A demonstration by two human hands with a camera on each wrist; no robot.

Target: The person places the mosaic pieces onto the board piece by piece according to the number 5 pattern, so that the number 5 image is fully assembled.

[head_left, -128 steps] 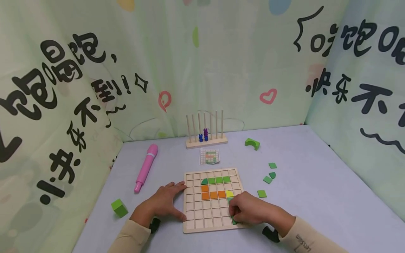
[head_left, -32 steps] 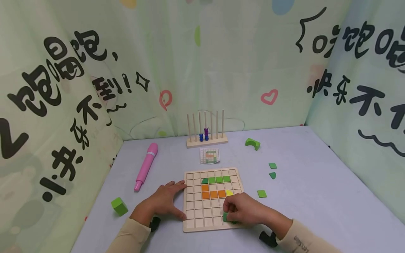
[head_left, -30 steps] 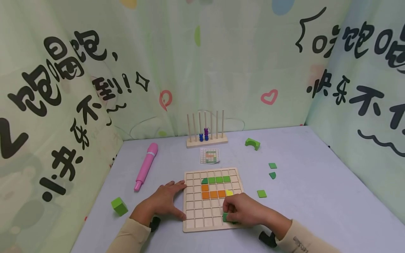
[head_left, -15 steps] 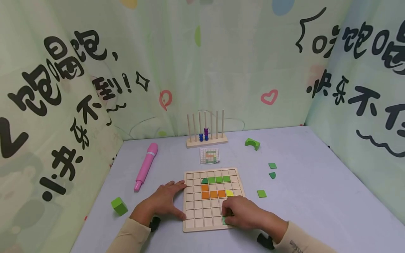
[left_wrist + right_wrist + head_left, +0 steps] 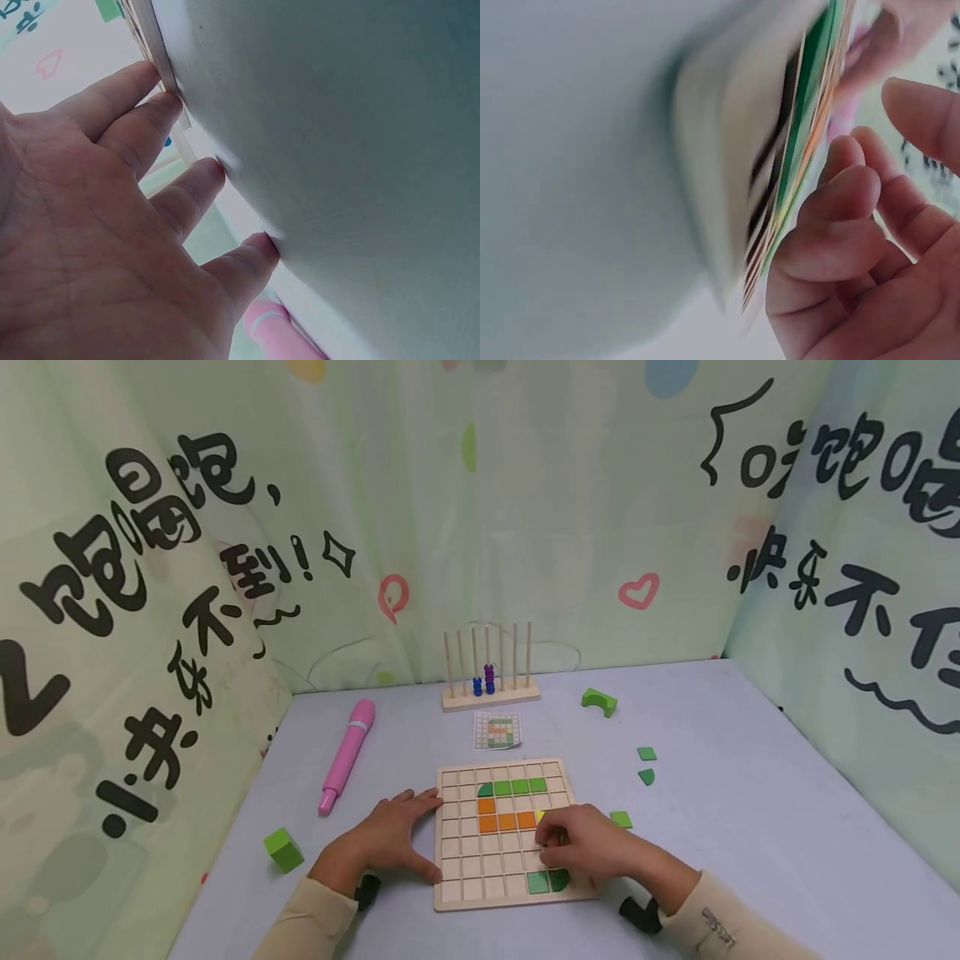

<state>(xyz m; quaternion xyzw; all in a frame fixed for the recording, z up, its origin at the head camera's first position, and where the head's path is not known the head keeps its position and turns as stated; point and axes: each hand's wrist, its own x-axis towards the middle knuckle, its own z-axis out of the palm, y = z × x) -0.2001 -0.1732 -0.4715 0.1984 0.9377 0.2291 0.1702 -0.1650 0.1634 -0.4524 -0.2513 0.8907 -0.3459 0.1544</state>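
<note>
My left hand (image 5: pixel 393 837) lies at the left edge of a wooden grid board (image 5: pixel 471 906), fingers spread; the left wrist view shows its fingertips (image 5: pixel 154 71) at the board's side. Over the right part of the board hovers my right hand (image 5: pixel 585 842), thumb apart from loosely bent fingers, holding nothing. Just below it, a green square tile (image 5: pixel 538 882) and a dark green rounded tile (image 5: pixel 558 881) sit in the bottom row. Further up are orange tiles (image 5: pixel 507 822), a partly covered yellow tile (image 5: pixel 541 817) and a row of green tiles (image 5: pixel 520 787).
Right of the board lie loose green tiles (image 5: pixel 647 753), one (image 5: pixel 620 819) close by my right hand. Behind it are a pattern card (image 5: pixel 497 731) and a peg rack (image 5: pixel 491 695) with beads. A pink microphone-shaped toy (image 5: pixel 347 756), green cube (image 5: pixel 282 850) and green arch block (image 5: pixel 599 701) stand around.
A loose green tile from the right was brought to the bottom row beside the rounded one. My right hand has let go and lifted up and away from it. The left hand stays put.
</note>
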